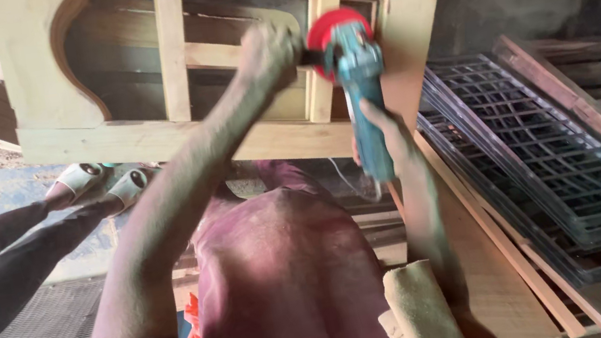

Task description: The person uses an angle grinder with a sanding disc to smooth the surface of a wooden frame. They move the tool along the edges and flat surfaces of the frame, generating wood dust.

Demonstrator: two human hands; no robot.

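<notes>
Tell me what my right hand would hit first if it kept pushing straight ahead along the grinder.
Probably the wooden door frame: the right hand points up the teal grinder, whose red disc already sits at it.

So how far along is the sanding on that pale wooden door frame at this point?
In hand: the left hand grips the side handle and the right hand the body of the blue angle grinder with the red disc, working at the pale wooden door frame near an upright. Dust coats both arms. Which parts are finished or left cannot be told.
</notes>
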